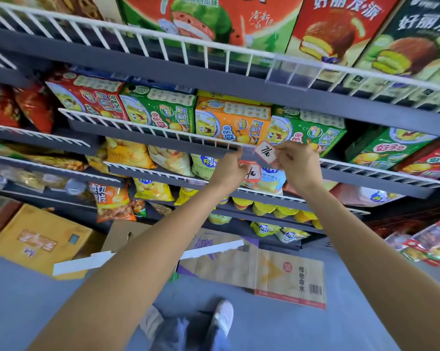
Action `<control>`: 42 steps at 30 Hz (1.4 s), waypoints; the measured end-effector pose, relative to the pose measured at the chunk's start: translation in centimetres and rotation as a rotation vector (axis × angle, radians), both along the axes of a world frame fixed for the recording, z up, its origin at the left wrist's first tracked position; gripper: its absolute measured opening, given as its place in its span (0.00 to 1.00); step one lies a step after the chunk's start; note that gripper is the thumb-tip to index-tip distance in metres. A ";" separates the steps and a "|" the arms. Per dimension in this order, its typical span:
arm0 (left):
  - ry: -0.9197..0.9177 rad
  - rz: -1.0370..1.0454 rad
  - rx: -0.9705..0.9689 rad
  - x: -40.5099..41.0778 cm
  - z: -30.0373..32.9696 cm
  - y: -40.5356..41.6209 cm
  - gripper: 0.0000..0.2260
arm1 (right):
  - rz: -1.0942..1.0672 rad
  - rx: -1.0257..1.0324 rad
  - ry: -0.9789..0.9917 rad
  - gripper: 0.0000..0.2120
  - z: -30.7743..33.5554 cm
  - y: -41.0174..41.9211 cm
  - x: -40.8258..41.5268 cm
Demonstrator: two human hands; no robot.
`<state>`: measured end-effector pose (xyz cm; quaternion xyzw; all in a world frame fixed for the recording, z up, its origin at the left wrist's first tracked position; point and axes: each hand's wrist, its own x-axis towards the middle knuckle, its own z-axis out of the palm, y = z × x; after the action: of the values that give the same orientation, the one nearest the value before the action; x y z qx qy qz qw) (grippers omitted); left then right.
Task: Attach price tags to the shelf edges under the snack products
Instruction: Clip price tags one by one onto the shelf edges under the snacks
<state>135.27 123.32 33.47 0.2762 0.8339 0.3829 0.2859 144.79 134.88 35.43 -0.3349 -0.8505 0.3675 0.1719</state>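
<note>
A white price tag with a red border is pinched by my right hand at the wire shelf edge under the orange snack box. My left hand holds a second red-bordered tag just below, its fingers up against a clear tag holder on the shelf edge. Both arms reach up from the bottom of the view. Green boxes and a red box stand along the same shelf.
An upper shelf with large pie boxes carries an empty clear tag holder. Chip bags fill the lower shelves. On the grey floor lie flattened cardboard, a yellow carton and a white strip. My shoes are below.
</note>
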 end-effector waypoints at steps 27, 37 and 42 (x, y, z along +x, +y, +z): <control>0.251 -0.262 -0.190 -1.3 -0.2 -2.9 0.29 | 0.148 0.776 0.018 0.08 -3.0 -0.2 -2.0; 0.267 -0.247 -0.166 -1.3 -0.6 -2.6 0.29 | 0.190 0.901 -0.103 0.16 -3.0 -0.4 -1.8; 0.235 -0.216 -0.145 -1.7 -0.8 -2.4 0.27 | 0.208 0.933 -0.191 0.17 -2.8 -0.8 -1.6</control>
<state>133.55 120.89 32.68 0.3856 0.8526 0.2537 0.2450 143.21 134.05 32.64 -0.1676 -0.9654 -0.0703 0.1871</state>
